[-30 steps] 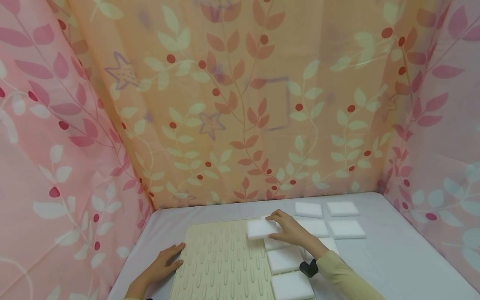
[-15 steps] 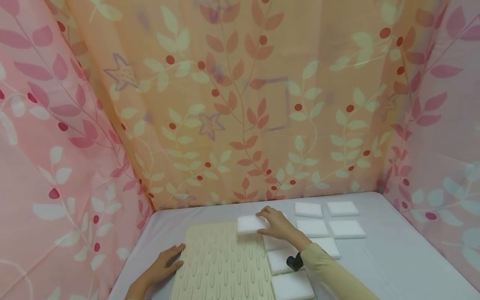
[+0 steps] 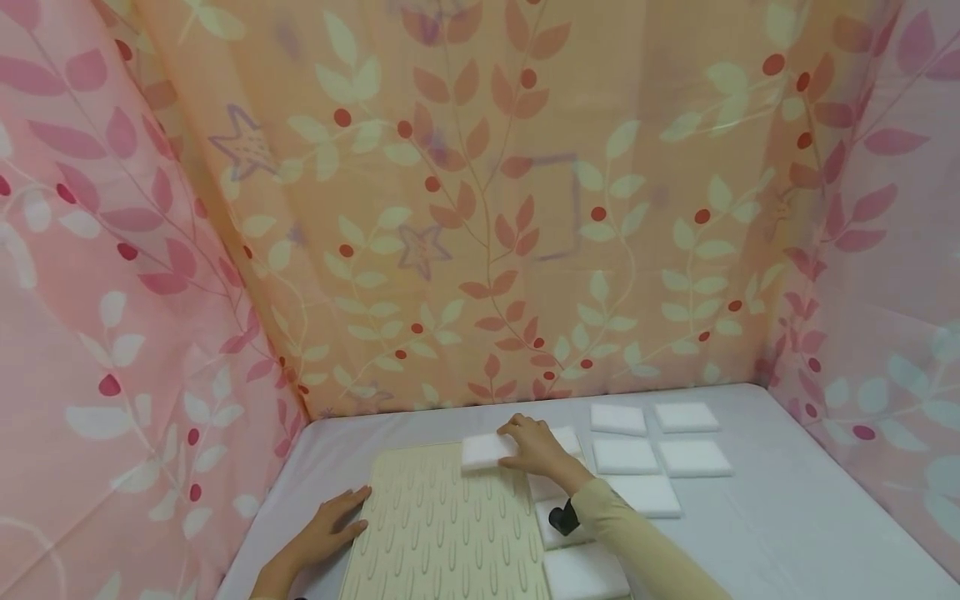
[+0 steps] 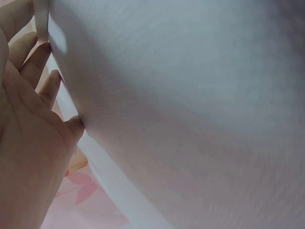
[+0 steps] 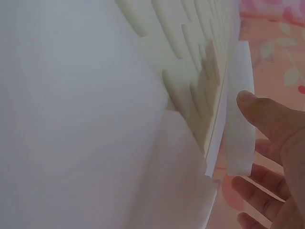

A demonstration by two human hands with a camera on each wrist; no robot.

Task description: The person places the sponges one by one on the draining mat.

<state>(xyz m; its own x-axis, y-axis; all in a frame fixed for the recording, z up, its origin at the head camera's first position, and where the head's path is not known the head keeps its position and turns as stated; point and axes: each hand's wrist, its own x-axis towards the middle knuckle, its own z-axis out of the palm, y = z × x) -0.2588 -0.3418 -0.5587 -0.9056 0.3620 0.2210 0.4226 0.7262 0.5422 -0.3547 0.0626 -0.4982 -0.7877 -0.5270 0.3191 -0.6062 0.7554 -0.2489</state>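
My right hand (image 3: 536, 450) pinches a white sponge block (image 3: 480, 452) over the far edge of a cream ribbed mat (image 3: 442, 533). In the right wrist view, the thumb (image 5: 248, 98) lies against one face of the sponge (image 5: 239, 138), which is seen edge-on with a gap between it and the mat (image 5: 198, 105). A column of white sponges (image 3: 585, 573) covers the mat's right side, partly hidden by my right arm. My left hand (image 3: 326, 533) rests on the white tabletop with its fingertips touching the mat's left edge, fingers extended.
Several more white sponges (image 3: 693, 458) lie to the right of the mat on the white-covered table (image 3: 795, 517). Leaf-patterned curtains (image 3: 480, 208) enclose the table at the back and on both sides. A dark wrist device (image 3: 564, 517) sits on my right wrist.
My right hand has carried the sponge leftward along the mat's far edge, away from the column of sponges. My left hand has stayed in place at the mat's left edge.
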